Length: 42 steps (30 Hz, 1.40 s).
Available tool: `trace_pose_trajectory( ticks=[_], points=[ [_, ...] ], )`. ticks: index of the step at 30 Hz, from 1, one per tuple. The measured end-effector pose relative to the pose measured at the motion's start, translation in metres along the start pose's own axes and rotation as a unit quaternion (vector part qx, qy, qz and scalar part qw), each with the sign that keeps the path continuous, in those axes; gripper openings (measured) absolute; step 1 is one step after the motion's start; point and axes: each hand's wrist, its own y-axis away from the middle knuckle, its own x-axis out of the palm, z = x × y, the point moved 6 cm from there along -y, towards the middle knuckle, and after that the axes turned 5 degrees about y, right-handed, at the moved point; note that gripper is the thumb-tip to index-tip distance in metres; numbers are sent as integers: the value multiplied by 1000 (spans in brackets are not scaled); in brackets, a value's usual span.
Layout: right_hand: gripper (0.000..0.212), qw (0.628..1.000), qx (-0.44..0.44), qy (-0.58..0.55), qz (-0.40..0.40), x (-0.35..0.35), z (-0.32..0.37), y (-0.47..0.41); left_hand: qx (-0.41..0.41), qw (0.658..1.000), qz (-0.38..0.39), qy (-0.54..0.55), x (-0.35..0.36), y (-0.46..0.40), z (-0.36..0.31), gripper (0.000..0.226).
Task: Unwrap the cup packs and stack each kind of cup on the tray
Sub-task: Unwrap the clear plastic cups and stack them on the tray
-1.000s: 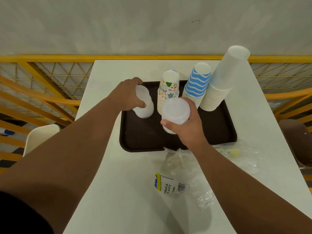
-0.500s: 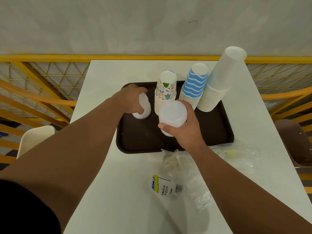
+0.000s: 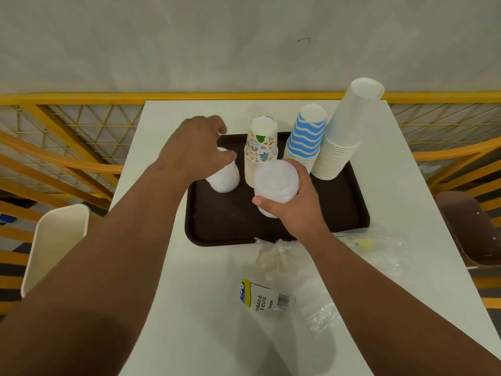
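A dark brown tray [image 3: 222,221] lies on the white table [image 3: 189,308]. At its back stand upside-down stacks of printed cups [image 3: 261,147], blue-striped cups [image 3: 306,134] and tall plain white cups [image 3: 344,137]. A short translucent cup stack [image 3: 226,179] stands at the tray's left. My left hand [image 3: 198,147] hovers over its top, fingers loosely curled and the thumb just at its upper edge. My right hand [image 3: 295,207] grips a second translucent cup stack [image 3: 275,183], held above the middle of the tray in front of the printed cups.
Empty plastic wrappers lie on the table in front of the tray: a crumpled one [image 3: 273,256], a labelled one [image 3: 260,297] and clear film [image 3: 379,253] to the right. A white chair [image 3: 59,240] stands left, a brown chair [image 3: 466,226] right. A yellow railing [image 3: 67,99] runs behind.
My left hand has lifted off the translucent stack it set on the tray's left; that stack stays put. My right hand holds its stack almost still.
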Motion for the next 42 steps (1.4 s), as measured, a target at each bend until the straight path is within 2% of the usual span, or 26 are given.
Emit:
trace_pose_trajectory(
  ticks=[2, 3, 7, 10, 16, 29, 33, 36, 38, 42],
  points=[
    [86, 1000, -1, -11, 2, 0, 3, 1, 41, 996, -41, 61, -14, 20, -31, 33],
    [86, 1000, -2, -19, 5, 0, 4, 2, 59, 995, -30, 73, -13, 27, -45, 32],
    [83, 999, 8, -41, 24, 1, 13, 7, 80, 991, 102, 17, 20, 40, -76, 59],
    [78, 999, 3, -20, 31, -1, 20, 8, 60, 987, 149, -19, 38, 39, -78, 65],
    [79, 999, -1, 9, 35, -7, 21, 8, 25, 987, 147, 52, 36, 39, -71, 58],
    [81, 1000, -9, 0, 20, 0, 17, 2, 33, 984, 125, 121, 27, 36, -59, 57],
    [79, 1000, -14, 0, -1, 2, 12, 1, 8, 990, 38, 135, -4, 26, -37, 58],
    [83, 1000, -13, 12, 6, 5, 7, 0, -20, 994, -27, 101, -25, 7, -8, 63],
    [83, 1000, -9, 18, 12, 7, 5, -1, -43, 996, -14, 75, -18, -9, 10, 71],
    [82, 1000, -8, 28, 10, 10, 2, -3, -40, 997, 69, 16, 21, -32, 29, 80]
  ],
)
